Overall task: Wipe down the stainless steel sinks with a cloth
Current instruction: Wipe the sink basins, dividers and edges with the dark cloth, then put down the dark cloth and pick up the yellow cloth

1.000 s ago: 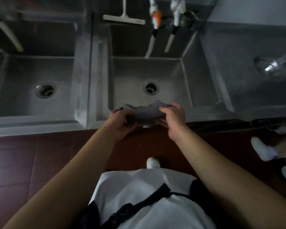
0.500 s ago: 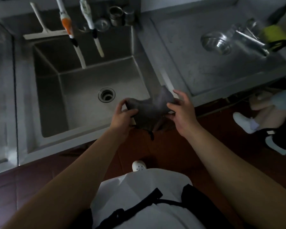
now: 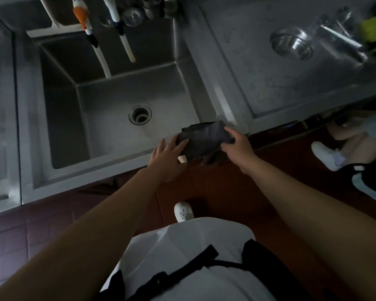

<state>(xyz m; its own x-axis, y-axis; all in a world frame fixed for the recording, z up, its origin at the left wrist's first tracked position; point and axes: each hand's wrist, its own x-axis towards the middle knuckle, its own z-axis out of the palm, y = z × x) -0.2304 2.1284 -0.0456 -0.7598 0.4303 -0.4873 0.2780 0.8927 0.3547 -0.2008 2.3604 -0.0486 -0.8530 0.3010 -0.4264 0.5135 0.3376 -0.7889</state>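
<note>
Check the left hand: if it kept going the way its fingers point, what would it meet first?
Probably the dark cloth. The left hand points up-right, its fingers already at the cloth's edge; depth is unclear.

We note a white squeegee and two hanging brushes, one orange-collared, one white; metal cups; a steel bowl on the drainboard; a white shoe on red floor tiles
</note>
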